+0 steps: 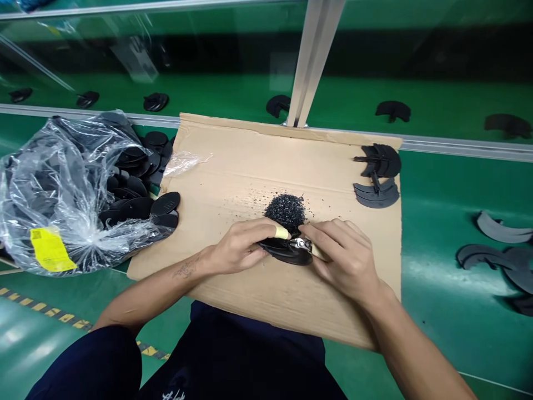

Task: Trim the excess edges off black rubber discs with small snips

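Observation:
Over the cardboard sheet (233, 161), my left hand (244, 241) is closed on a black curved plastic part (289, 254), its thumb wrapped in a pale yellow finger cover. Gripped in my right hand (343, 253) is a pair of small metal nippers (300, 243), with the jaws at the upper edge of that part. Its handles are mostly hidden by my fingers. Just beyond both hands lies a heap of small black clippings (285, 210), with crumbs scattered around it.
On the left, a clear plastic bag (62, 166) with a yellow label spills black oval parts (135, 189). Black curved parts (378, 175) rest at the cardboard's right edge, and more grey-black parts (495, 258) lie farther right. A metal post (314, 61) stands behind the cardboard.

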